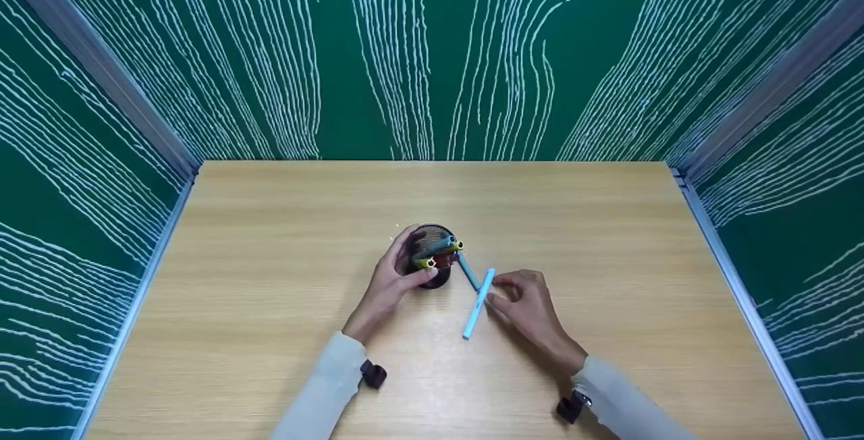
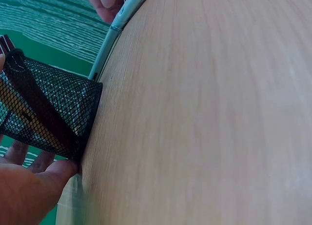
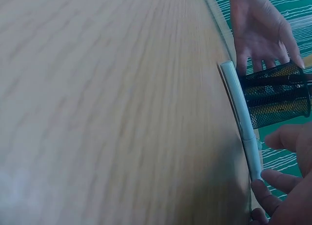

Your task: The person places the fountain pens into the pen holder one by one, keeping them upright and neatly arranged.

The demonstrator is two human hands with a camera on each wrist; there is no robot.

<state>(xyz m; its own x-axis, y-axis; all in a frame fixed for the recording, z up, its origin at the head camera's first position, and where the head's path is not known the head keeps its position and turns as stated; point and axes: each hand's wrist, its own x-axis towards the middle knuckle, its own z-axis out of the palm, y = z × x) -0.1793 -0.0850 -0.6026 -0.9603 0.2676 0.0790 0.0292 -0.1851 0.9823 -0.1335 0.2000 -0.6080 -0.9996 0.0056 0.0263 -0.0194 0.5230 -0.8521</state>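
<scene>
My left hand point(image 1: 386, 283) grips a black mesh pen holder point(image 1: 435, 279) by its side, with the thumb on the near rim. Several blue and yellow pens stand inside the holder, their ends above the rim. A light blue pen point(image 1: 479, 305) lies slanted on the table right of the holder, and a darker blue pen point(image 1: 467, 271) runs between it and the holder. Beside the light blue pen is my right hand point(image 1: 533, 308), thumb and index finger apart. In the right wrist view, fingertips point(image 3: 263, 188) touch the near end of the light blue pen point(image 3: 238, 100).
The wooden table point(image 1: 270, 224) extends around both hands. Green panels point(image 1: 439, 55) with white wavy lines stand at the back and both sides, with metal posts point(image 1: 115, 69) at the corners. Small black devices point(image 1: 373, 374) are worn at the wrists.
</scene>
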